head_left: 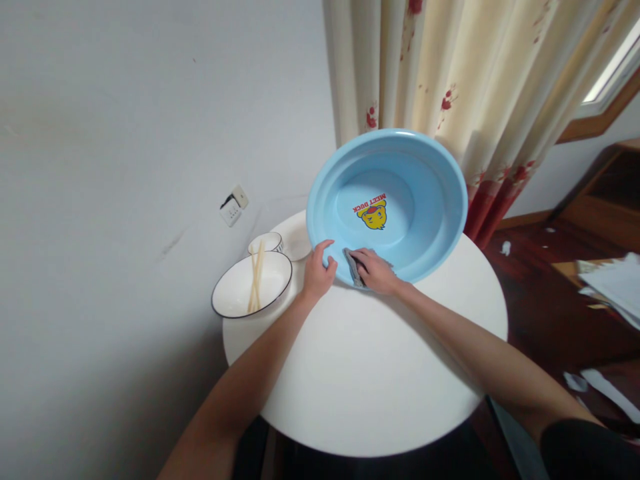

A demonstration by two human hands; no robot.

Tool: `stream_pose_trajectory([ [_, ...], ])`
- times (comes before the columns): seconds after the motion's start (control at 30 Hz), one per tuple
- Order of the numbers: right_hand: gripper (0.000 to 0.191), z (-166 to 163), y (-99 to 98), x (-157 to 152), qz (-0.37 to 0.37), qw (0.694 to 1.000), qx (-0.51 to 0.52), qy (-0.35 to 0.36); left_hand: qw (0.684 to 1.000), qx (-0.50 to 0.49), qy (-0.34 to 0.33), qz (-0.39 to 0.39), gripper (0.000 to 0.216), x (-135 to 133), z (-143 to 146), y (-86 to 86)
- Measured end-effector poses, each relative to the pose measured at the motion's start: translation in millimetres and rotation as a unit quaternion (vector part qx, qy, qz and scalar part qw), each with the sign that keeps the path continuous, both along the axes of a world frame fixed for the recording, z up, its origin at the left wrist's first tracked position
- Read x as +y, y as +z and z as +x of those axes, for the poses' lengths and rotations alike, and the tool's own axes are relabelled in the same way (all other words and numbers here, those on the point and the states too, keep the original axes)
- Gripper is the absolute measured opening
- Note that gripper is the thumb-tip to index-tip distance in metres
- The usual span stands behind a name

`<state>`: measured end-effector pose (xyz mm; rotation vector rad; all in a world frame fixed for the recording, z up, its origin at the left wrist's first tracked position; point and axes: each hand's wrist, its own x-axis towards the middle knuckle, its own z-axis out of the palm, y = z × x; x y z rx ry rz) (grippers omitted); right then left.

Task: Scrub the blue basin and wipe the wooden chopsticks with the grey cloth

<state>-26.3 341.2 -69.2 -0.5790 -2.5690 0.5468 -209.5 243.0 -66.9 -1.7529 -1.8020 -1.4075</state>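
Note:
A large light-blue plastic basin (425,200) with a cartoon duck print on its bottom stands tilted on the round white table (360,387), its inside facing me. My left hand (319,270) grips the basin's near-left rim, thumb and fingers curled over the edge. In my right hand (374,272) is a grey cloth (351,265), pressed against the inner wall by the near rim. Part of the cloth is hidden under the fingers.
Left of the basin, a big white bowl (230,290) with a dark rim holds wooden chopsticks (257,280). Behind it are a smaller bowl (265,241) and a pale dish (295,243). A wall with a socket (231,212) borders the left; curtains (420,67) hang behind.

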Motion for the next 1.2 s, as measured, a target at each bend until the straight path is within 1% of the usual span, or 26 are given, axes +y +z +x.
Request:
stream_pose_trajectory([
  [0.13,0.054,-2.0,-2.1,0.3,0.008,1.0,-0.013,-0.018,1.0,0.001,0.007,-0.005,0.043,-0.3,-0.4,1.0],
  [0.23,0.054,-1.5,1.6,0.3,0.025,0.998,-0.04,-0.03,1.0,0.0,0.009,-0.005,0.044,-1.1,-2.1,2.9],
  [0.3,0.053,1.7,5.5,2.6,0.034,0.996,-0.076,-0.041,1.0,-0.002,0.011,-0.005,0.044,-2.0,-4.4,5.2],
  [0.37,0.051,7.1,8.9,7.1,0.042,0.988,-0.128,-0.072,1.0,-0.005,0.016,-0.009,0.045,-3.1,-7.1,8.1],
  [0.43,0.047,13.1,11.0,12.7,0.054,0.975,-0.179,-0.122,1.0,-0.009,0.022,-0.013,0.045,-4.2,-9.4,10.9],
  [0.5,0.043,17.8,11.7,17.3,0.07,0.961,-0.213,-0.161,1.0,-0.013,0.026,-0.011,0.045,-4.8,-10.6,12.6],
  [0.53,0.042,19.2,11.6,18.9,0.077,0.958,-0.22,-0.169,1.0,-0.015,0.026,-0.008,0.045,-4.9,-10.7,13.0],
  [0.8,0.04,14.5,7.8,17.9,0.076,0.956,-0.216,-0.183,0.998,-0.054,0.018,0.034,0.044,-4.2,-7.5,7.6],
  [0.93,0.039,10.7,4.4,17.2,0.065,0.957,-0.202,-0.198,1.0,-0.029,0.005,0.003,0.05,-6.1,-1.1,2.3],
  [1.03,0.038,7.7,2.0,17.2,0.057,0.956,-0.193,-0.212,1.0,-0.018,-0.007,-0.023,0.051,-5.9,3.9,-1.6],
  [1.13,0.038,5.1,1.2,15.8,0.048,0.958,-0.183,-0.214,0.999,-0.022,-0.013,-0.025,0.048,-4.2,5.1,-4.0],
  [1.2,0.039,3.0,1.5,13.2,0.04,0.966,-0.166,-0.197,1.0,-0.016,-0.015,-0.021,0.046,-3.0,4.1,-4.5],
])
